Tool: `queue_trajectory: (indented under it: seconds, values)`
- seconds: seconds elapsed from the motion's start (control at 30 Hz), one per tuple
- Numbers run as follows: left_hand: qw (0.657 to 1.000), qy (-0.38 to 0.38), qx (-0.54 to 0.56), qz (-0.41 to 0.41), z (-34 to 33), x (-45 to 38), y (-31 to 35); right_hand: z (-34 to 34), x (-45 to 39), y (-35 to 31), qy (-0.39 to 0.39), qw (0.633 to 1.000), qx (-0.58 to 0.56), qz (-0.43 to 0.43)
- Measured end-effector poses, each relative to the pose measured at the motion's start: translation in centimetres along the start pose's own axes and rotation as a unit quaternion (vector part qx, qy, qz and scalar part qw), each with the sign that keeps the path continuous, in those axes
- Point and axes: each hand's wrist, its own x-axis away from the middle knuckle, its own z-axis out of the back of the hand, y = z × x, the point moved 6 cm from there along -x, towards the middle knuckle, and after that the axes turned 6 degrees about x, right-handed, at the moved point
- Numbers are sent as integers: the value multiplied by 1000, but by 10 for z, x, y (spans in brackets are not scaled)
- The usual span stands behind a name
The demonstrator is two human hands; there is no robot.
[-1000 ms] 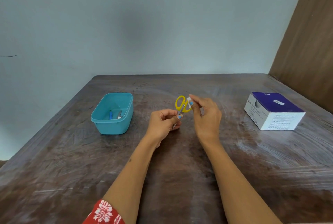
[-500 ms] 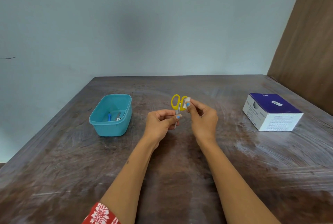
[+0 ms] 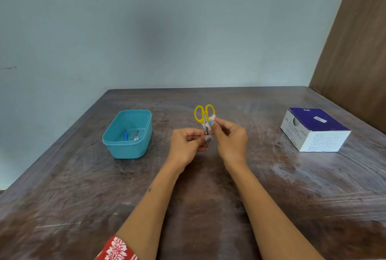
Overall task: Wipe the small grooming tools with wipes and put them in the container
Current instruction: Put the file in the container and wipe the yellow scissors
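Small scissors with yellow handles (image 3: 203,113) stand upright above the middle of the table, handles up. My left hand (image 3: 188,146) pinches their blades from below. My right hand (image 3: 229,139) pinches a small white wipe (image 3: 211,120) against the scissors just under the handles. To the left sits a teal container (image 3: 117,147) holding a blue-handled tool (image 3: 126,135) and a metal tool (image 3: 136,135).
A purple-and-white box (image 3: 315,129) lies at the right of the dark wooden table (image 3: 83,186). A brown panel rises at the far right, and a pale blue wall stands behind the table.
The scissors have swung from tilted to upright. My right hand with the wipe has slid down from the handle loops towards the shank. The left hand keeps its hold.
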Motion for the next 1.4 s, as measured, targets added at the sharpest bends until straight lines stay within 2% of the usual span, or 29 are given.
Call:
queue_trajectory:
  seconds: [0.07,0.13,0.23,0.3,0.4,0.47,0.53,0.73,0.9,1.03,1.23,1.4]
  values:
    - [1000,-7,3,-1,0,-1,0,-3,0,3,-9,998,-61,-34]
    - [1000,-22,1,2,-2,1,0,2,-2,6,19,992,-107,-60]
    - [999,-46,-6,3,-9,3,-1,13,-5,9,66,985,-136,-78]
    - [999,-45,-3,2,-9,4,-2,12,-3,8,58,986,-131,-80]
    - [1000,-28,1,-1,-4,1,-3,8,1,7,37,995,-63,-65]
    - [1000,-25,1,0,-4,0,-3,10,3,1,56,998,18,-17]
    - [1000,-27,1,1,-5,0,-4,11,6,-7,66,994,75,41]
    - [1000,-12,8,-1,-1,0,-3,2,13,-17,21,972,181,148]
    - [999,-5,30,11,-1,1,-3,5,19,-29,49,958,202,195]
    - [999,-15,31,17,-2,1,-3,0,20,-34,30,941,244,233]
    - [995,-78,18,56,-12,6,-7,14,14,-32,99,939,240,225]
    - [998,-34,29,36,-6,3,-4,4,18,-35,52,928,272,249]
